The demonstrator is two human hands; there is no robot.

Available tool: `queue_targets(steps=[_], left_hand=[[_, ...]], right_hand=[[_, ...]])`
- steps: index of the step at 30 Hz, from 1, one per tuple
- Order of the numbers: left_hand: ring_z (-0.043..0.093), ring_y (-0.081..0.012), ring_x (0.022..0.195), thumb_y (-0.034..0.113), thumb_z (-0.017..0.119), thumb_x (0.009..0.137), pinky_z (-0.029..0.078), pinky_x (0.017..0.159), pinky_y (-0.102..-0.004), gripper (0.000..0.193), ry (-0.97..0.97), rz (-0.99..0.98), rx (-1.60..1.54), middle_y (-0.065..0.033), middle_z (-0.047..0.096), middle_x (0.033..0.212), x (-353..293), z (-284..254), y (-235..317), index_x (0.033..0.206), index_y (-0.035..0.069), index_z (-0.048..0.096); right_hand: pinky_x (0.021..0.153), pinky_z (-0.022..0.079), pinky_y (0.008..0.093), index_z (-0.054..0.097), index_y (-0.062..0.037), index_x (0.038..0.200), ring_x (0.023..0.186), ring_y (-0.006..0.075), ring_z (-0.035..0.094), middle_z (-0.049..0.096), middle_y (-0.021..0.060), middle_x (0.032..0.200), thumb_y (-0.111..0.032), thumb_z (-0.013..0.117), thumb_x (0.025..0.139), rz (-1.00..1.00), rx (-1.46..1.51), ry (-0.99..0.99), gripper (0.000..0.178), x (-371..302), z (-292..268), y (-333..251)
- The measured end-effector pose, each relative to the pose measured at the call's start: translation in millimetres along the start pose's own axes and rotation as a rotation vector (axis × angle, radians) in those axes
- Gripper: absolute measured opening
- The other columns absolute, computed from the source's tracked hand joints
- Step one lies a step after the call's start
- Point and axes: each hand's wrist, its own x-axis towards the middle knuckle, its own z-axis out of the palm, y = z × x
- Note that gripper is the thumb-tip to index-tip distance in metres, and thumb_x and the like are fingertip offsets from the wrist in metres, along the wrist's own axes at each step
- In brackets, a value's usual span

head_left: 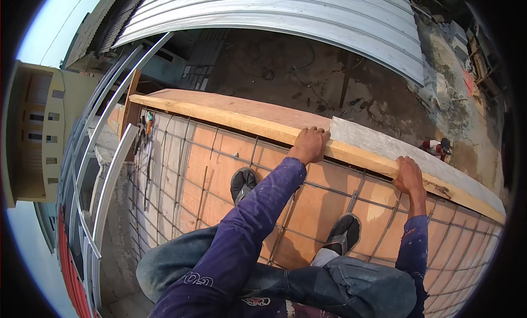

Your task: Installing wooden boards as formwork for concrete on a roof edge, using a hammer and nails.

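A long wooden beam runs along the far edge of the deck, with boards fixed on its outer side. My left hand grips the beam's top near its middle, fingers curled over it. Farther right, my right hand is wrapped over the same beam. Below the beam, a grid of steel rebar lies over plywood sheets. My feet, in dark shoes, stand on the plywood among the bars, and my knees are bent.
Pliers with coloured handles lie at the grid's left end. Curved metal channels rise on the left. Beyond the beam the deck drops to a dirt yard far below, partly under a corrugated metal roof. A person is down there.
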Motion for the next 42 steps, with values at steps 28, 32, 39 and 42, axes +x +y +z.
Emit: queue_targets(steps=[28, 32, 39, 42], left_hand=[[0.06, -0.0311, 0.102, 0.005, 0.058, 0.071, 0.048, 0.086, -0.0442, 0.031, -0.054, -0.059, 0.012, -0.0124, 0.065, 0.104, -20.8, -7.3, -32.3, 0.101, 0.006, 0.058], [0.06, -0.0343, 0.1, 0.004, 0.058, 0.068, 0.048, 0.085, -0.0457, 0.031, -0.016, 0.019, -0.064, -0.0134, 0.064, 0.101, -8.4, -10.8, -20.6, 0.099, 0.007, 0.057], [0.059, -0.0362, 0.098, 0.001, 0.058, 0.066, 0.048, 0.085, -0.0463, 0.033, -0.06, 0.081, -0.062, -0.0149, 0.063, 0.1, 3.6, -1.0, -0.9, 0.099, 0.006, 0.057], [0.059, -0.0385, 0.099, 0.001, 0.057, 0.069, 0.047, 0.086, -0.0475, 0.03, -0.072, 0.024, -0.053, -0.0176, 0.063, 0.101, -9.5, -5.5, -24.3, 0.099, 0.003, 0.058]], right_hand=[[0.091, 0.046, 0.0427, 0.057, 0.0019, 0.104, 0.103, 0.0368, 0.057, 0.06, 0.021, 0.105, -0.001, 0.061, 0.07, -0.066, -0.018, -0.063, 0.034, 21.4, 0.2, -32.7], [0.088, 0.048, 0.0428, 0.059, 0.0021, 0.101, 0.101, 0.0354, 0.06, 0.062, 0.0218, 0.104, -0.006, 0.056, 0.078, -0.043, -0.057, 0.012, 0.024, 13.7, 3.4, -12.4], [0.09, 0.049, 0.0418, 0.065, 0.0014, 0.101, 0.105, 0.0346, 0.06, 0.064, 0.0207, 0.108, -0.005, 0.065, 0.072, 0.062, 0.017, 0.066, 0.03, -6.5, 13.4, 5.6], [0.09, 0.046, 0.0449, 0.06, 0.0014, 0.097, 0.103, 0.0356, 0.058, 0.061, 0.0213, 0.105, -0.007, 0.055, 0.079, 0.019, 0.042, -0.007, 0.021, 8.0, 12.4, -15.8]])
